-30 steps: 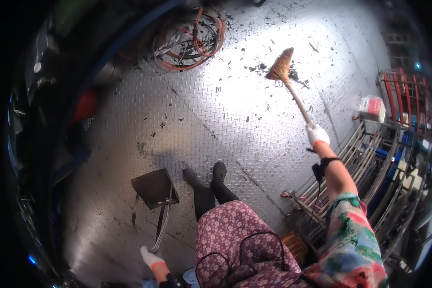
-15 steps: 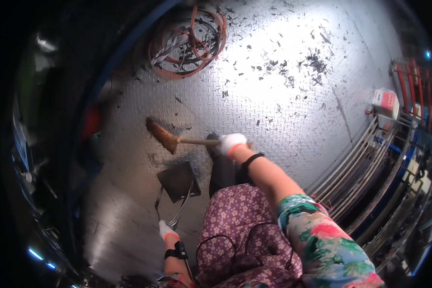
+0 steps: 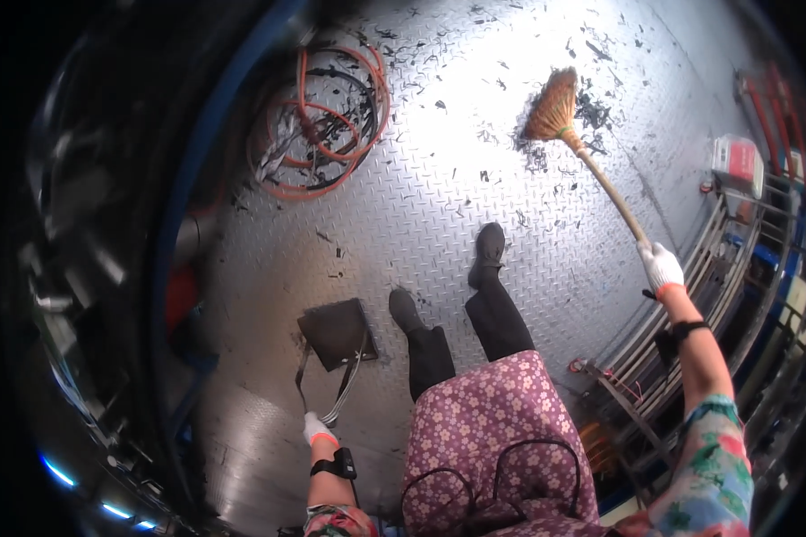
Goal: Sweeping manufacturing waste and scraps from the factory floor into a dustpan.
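Note:
My right hand (image 3: 662,266), in a white glove, is closed round the handle of a straw broom (image 3: 607,188), out to the right. The broom's tan bristle head rests on a pile of dark scraps (image 3: 595,112) on the bright part of the floor. At the lower left my left hand (image 3: 315,426), gloved too, is closed on the metal handle of a dark dustpan (image 3: 338,333). The pan lies on the floor left of my shoes. Little shows inside it, as its surface is dark.
Textured metal plate floor (image 3: 439,210) carries many scattered dark scraps. A coiled orange hose (image 3: 381,98) lies at the upper left. A rack of long metal bars (image 3: 654,371) lines the right side, with a white and red container (image 3: 739,163) at its far end. Machinery stands along the left.
My right hand has swung the broom from beside the dustpan far up and right onto the scraps. The left hand still holds the dustpan in nearly the same place.

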Motion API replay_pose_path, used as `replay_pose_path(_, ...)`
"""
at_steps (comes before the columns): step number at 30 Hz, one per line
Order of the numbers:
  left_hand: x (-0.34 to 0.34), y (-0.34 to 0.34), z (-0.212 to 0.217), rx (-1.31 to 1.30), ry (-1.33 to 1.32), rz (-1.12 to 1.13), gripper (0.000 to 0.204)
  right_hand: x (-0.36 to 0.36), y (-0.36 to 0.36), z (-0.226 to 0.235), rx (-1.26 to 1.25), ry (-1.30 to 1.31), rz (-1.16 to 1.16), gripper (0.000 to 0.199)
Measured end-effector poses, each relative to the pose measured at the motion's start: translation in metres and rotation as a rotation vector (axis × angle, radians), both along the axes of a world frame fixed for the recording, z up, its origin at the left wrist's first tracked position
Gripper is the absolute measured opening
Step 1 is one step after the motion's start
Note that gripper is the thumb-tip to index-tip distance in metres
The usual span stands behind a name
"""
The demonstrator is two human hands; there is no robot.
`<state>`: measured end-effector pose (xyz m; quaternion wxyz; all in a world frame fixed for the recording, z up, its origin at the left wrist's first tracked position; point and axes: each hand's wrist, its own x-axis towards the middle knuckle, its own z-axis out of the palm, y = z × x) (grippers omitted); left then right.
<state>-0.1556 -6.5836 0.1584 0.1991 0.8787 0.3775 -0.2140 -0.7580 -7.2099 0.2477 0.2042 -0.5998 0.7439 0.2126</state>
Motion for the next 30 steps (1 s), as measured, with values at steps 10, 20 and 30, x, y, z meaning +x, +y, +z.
replay_pose_path(10,-0.011,-0.333,-0.043,0.313,-0.372,-1.390,0.059,-0.007,0.005,-0.096,0.271,-0.087,-0.127,0.055)
replay_pose_path(20,0.122,-0.589,-0.316,0.365,-0.529,-1.699,0.044,-0.022,0.092,-0.190,0.303,-0.311,-0.736,0.027)
replay_pose_path(30,0.164,-0.652,-0.357,0.535,-0.221,-1.778,0.051,-0.013,0.117,-0.231,0.287,-0.325,-0.758,0.015)
